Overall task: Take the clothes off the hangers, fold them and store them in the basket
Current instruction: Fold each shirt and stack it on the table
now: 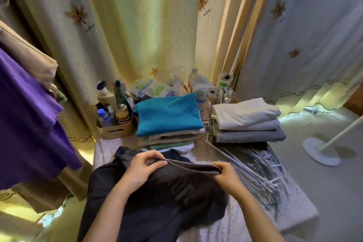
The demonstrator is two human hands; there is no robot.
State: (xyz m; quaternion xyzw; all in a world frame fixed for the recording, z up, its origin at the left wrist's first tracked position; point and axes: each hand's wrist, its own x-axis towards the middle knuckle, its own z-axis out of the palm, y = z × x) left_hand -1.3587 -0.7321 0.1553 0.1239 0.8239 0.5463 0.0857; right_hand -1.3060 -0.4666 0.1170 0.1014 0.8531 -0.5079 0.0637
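— Starting with the largest?
— Recording leaf-print curtains (137,25) hanging behind, then a purple garment (25,114) hanging at far left. Noting a dark garment (161,202) lying across the near part of the cloth-covered table (298,212), trailing over its front edge.
— Moving on to the stacks?
— Logging a teal-topped folded stack (169,116) just beyond the dark garment. Logging a pale-grey folded stack (247,122) to its right, with white hangers (261,167) piled beside and beneath it. Noting a beige bin (115,129) holding bottles at left rear.
— Checking the hands?
— Finding the left hand (143,165) and right hand (227,173) each pinching the dark garment's raised folded edge, fingers curled, stretching it between them.
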